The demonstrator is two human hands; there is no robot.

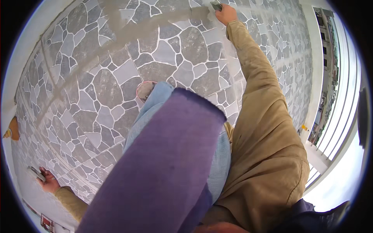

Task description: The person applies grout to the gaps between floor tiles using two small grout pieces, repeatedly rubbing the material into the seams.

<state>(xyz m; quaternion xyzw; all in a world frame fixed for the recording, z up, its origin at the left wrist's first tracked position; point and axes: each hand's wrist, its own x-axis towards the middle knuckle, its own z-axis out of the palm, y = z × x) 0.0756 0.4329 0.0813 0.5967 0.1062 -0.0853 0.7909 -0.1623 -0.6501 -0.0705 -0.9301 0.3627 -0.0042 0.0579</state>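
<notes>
Hands well apart: right hand (227,15) closed on small dark flat tool (216,6), grey smear (171,17) on floor leftward; left hand (47,182) curled round flat grey object (35,173).

The right hand (227,14) partly hides its flat tool (216,6).

Along the right side runs a pale ledge (316,73), a small yellow object (304,127) beside it; beyond stand a railing (318,161), distant buildings (328,58) and cloudy sky (330,190) — while an orange-brown object (14,129), partly cropped, sits at the far left edge.
</notes>
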